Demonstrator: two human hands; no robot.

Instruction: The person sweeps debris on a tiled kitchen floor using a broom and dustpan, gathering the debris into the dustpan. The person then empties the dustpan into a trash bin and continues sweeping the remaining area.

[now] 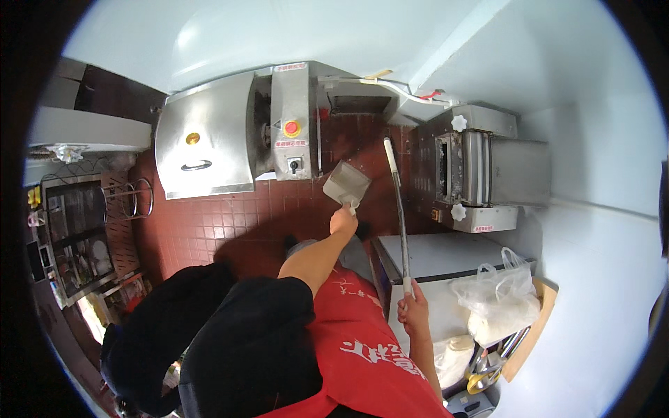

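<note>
My left hand point(344, 222) grips the short handle of a pale plastic dustpan point(347, 182), held out over the red tiled floor point(235, 211). The pan lies between two steel machines; a little pale debris may be in it, but I cannot tell. In my right hand point(414, 309) is the near end of a long, thin pole point(402, 230), grey and worn along the middle. Its far end point(390, 155) is white and reaches toward the floor beyond the dustpan; whether it carries a broom head is not clear. I wear a red apron point(360, 324) with white writing.
A stainless dough mixer point(209, 136) with a red emergency button point(291, 128) stands ahead left. At right is a dough roller machine point(475, 167). A white cabinet point(439, 256) beside me bears a plastic bag point(502, 298). A wire rack point(128, 198) and a dark garment-like shape point(167, 318) are left.
</note>
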